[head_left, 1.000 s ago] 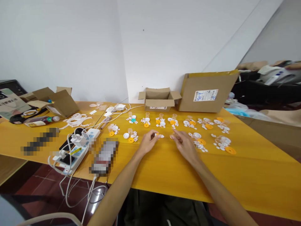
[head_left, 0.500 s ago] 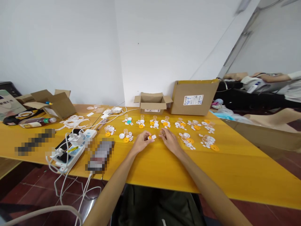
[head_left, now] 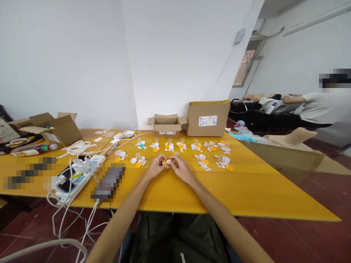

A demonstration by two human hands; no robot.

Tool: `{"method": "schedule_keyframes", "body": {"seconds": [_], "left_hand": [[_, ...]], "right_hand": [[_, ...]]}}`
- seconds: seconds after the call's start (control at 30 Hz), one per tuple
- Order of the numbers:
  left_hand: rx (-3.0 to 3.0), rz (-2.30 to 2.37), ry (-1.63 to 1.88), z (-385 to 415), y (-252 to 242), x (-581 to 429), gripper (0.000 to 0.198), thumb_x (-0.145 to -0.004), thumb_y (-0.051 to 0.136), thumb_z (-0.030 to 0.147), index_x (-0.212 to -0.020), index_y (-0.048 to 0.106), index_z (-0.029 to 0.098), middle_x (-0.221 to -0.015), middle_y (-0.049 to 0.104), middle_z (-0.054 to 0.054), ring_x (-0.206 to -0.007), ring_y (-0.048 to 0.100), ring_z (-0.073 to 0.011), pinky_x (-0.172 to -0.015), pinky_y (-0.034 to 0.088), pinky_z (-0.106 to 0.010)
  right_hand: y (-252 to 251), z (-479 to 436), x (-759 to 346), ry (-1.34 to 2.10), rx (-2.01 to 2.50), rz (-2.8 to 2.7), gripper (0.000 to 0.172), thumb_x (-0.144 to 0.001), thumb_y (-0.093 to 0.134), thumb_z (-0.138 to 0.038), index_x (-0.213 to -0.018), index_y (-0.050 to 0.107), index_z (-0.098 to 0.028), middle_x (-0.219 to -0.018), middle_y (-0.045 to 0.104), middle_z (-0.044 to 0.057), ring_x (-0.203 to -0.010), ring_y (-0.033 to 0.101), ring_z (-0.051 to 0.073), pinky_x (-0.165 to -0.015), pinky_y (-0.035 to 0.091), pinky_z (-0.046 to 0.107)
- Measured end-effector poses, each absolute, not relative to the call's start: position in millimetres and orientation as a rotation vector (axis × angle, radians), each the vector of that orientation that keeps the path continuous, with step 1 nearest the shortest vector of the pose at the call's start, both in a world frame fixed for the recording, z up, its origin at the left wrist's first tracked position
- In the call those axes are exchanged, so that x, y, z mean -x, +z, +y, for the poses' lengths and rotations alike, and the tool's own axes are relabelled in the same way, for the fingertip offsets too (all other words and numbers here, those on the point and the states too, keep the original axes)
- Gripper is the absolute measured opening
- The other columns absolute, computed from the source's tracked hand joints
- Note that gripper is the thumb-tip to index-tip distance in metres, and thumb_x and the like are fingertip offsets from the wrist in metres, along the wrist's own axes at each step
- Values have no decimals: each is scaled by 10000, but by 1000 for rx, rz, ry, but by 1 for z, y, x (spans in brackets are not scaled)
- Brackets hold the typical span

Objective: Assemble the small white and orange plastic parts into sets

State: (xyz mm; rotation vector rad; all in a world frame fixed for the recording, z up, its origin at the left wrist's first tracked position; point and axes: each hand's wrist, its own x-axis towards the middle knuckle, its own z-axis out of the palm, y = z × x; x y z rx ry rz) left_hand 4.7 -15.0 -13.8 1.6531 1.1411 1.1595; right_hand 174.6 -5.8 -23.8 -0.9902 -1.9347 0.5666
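Near the middle of the yellow table (head_left: 186, 193), my left hand (head_left: 157, 166) is closed on a small orange and white part (head_left: 166, 162). My right hand (head_left: 180, 168) meets it from the right, its fingertips pressed on the same part. Fingers cover some of the part. Small groups of white, orange and clear pieces lie beyond and beside my hands: one with a teal piece (head_left: 142, 145) at the back left, one with an orange disc (head_left: 138, 164) left of my hands, and one with an orange ring (head_left: 229, 167) to the right.
A small open carton (head_left: 167, 128) and a larger closed one (head_left: 208, 118) stand at the wall. Leftward are a power strip (head_left: 82, 179) with cables, a phone (head_left: 108, 182), a bottle (head_left: 34, 149) and an open box (head_left: 64, 129). A person in white (head_left: 320, 106) is at the far right.
My right hand has come in to touch the part in my left hand; before, the two were apart. The camera view has turned right, bringing more of the other person into sight.
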Motion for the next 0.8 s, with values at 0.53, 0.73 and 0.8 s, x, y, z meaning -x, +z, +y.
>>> {"method": "schedule_keyframes", "body": {"seconds": [0.53, 0.73, 0.8], "left_hand": [[-1750, 1078, 1100, -15, -16, -6, 358, -614, 799, 387, -799, 578, 175, -703, 613, 34, -627, 531, -106, -616, 418, -233], [-1680, 1053, 1130, -10, -18, -6, 356, -575, 844, 360, -756, 606, 165, -661, 620, 39, -600, 546, -100, -601, 427, -228], [-1669, 1041, 1134, -10, -17, -6, 348, -569, 852, 351, -744, 619, 162, -659, 629, 38, -602, 559, -102, -606, 439, -230]], "right_hand": [[-28, 1, -168, 792, 848, -1855, 92, -764, 569, -297, -768, 604, -213, -757, 678, 14, -702, 614, 182, -670, 483, 298], [-30, 3, -170, 813, 822, -1815, 122, -772, 590, -317, -764, 646, -209, -739, 693, 13, -682, 620, 178, -652, 479, 291], [-31, 3, -170, 801, 832, -1804, 121, -770, 598, -314, -761, 657, -209, -741, 700, 14, -686, 625, 180, -652, 479, 292]]}}
